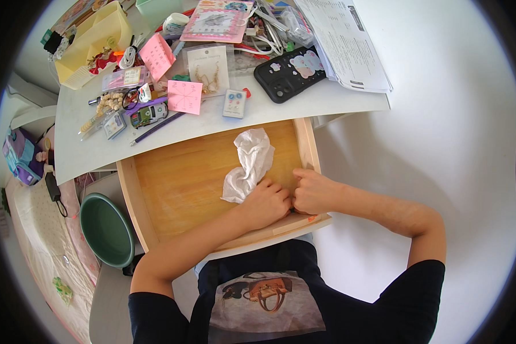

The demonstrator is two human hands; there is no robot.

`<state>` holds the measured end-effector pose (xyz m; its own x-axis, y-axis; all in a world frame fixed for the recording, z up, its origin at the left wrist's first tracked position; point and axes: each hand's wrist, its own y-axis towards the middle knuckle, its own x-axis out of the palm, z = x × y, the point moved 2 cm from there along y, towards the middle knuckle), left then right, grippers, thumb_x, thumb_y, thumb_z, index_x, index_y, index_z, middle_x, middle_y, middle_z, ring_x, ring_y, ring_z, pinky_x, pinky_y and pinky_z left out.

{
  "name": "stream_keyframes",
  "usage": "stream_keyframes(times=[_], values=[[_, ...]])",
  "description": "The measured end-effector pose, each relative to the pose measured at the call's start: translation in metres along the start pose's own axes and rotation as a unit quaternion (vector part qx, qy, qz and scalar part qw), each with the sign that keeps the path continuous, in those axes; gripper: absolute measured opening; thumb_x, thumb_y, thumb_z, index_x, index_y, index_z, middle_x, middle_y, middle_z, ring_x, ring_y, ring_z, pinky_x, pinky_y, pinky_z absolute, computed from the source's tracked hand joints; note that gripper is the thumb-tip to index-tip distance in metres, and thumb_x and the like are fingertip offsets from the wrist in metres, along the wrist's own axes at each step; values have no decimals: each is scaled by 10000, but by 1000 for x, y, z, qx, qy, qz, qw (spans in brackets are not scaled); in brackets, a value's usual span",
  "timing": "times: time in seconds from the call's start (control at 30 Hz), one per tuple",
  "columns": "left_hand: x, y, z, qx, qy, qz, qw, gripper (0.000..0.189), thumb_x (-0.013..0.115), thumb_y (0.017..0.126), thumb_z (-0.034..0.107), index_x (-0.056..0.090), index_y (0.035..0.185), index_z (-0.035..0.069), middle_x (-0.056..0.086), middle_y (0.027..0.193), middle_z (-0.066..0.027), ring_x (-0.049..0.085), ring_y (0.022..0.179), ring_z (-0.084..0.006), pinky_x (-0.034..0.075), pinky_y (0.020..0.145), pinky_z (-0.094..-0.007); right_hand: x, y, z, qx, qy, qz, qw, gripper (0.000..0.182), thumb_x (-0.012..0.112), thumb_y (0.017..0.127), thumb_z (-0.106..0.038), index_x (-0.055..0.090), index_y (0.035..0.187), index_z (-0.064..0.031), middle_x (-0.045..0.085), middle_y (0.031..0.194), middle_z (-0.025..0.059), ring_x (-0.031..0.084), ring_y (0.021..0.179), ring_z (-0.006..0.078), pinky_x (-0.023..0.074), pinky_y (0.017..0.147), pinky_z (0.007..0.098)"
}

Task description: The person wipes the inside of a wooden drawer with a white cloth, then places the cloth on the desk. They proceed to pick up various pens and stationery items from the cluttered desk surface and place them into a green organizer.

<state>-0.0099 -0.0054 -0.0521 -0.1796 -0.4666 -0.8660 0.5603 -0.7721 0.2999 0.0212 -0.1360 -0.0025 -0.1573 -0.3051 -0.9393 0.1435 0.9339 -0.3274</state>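
An open wooden drawer (180,185) juts out from the desk in front of me. My left hand (268,204) is low in its front right corner, fingers curled, its knuckles beside a crumpled white tissue (251,159) on the drawer floor. Almost touching it, my right hand (314,192) is curled at the right side wall. A small dark spot shows between the two hands; what it is, and whether either hand grips it, is hidden by the fingers.
On the white desk (327,105) lie a black phone case (290,75), stacked papers (348,47), pink notes (185,97), carded jewellery (208,69), a toy car (149,115) and a pen (157,129). A yellow organizer (75,71) stands at the back left. Left of the drawer is a green basin (107,230).
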Motion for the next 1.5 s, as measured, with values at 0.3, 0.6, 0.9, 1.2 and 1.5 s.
stream_keyframes(times=[0.3,0.6,0.9,1.2,1.5], values=[[-4,-1,-4,26,-46,6,999,128,612,666,219,599,743,117,519,784,-12,487,766,-169,351,702,-297,3,-6,9,32,30,99,994,148,573,627,-189,546,488,-145,512,483,-9,490,499,138,327,710,252],[-1,11,-5,69,-156,-68,983,132,544,723,173,608,829,128,533,830,-24,494,821,-189,365,728,-309,-8,-26,19,35,230,223,947,169,589,715,-155,544,575,-72,509,567,28,486,582,177,378,802,298],[-3,25,-5,50,-154,-159,974,151,543,715,130,626,840,111,557,822,-46,508,810,-206,384,723,-313,-4,-27,20,47,242,284,927,110,638,675,-86,551,615,-52,486,570,42,466,566,188,405,764,314],[-4,19,-5,116,-127,-131,976,127,489,760,160,600,784,103,553,802,-35,520,801,-187,381,738,-320,-5,-28,19,48,250,298,920,121,638,670,-73,539,603,-48,488,575,44,466,565,192,412,763,314],[-12,20,-6,161,-38,-173,971,130,484,757,137,554,856,88,537,875,-6,495,860,-151,377,715,-296,-7,-27,19,56,245,304,919,134,621,686,-85,527,597,-49,483,572,43,472,569,191,417,776,310]])
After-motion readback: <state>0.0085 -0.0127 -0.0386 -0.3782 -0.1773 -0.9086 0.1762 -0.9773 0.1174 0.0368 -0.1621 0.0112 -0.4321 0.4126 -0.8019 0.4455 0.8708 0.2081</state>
